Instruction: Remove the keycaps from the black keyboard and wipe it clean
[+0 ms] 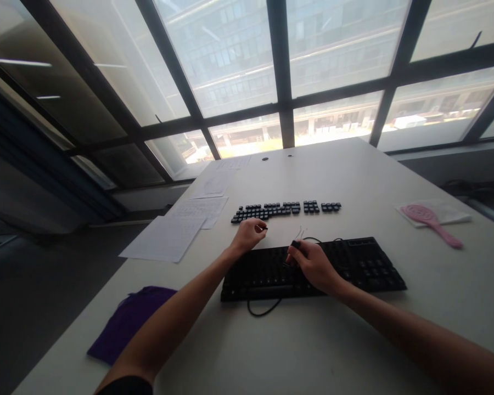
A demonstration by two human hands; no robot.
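A black keyboard [366, 269] lies on the white table, with many keycaps off its left and middle parts. My left hand [249, 235] is above its far left edge, thumb and finger closed on a small black keycap [264, 228]. My right hand [315, 264] is closed over the middle of the keyboard, around the dark handle of a wire keycap puller [296, 244]. The puller's thin wire prongs point up and away. Beyond my left hand, loose black keycaps [280, 210] stand in rows and groups.
Paper sheets [164, 237] lie along the left table edge. A purple cloth or bag [135, 318] is near my left forearm. A pink hairbrush [430, 219] rests on a white wrapper at right. The keyboard cable [263, 314] loops out in front. Windows [239, 60] stand behind.
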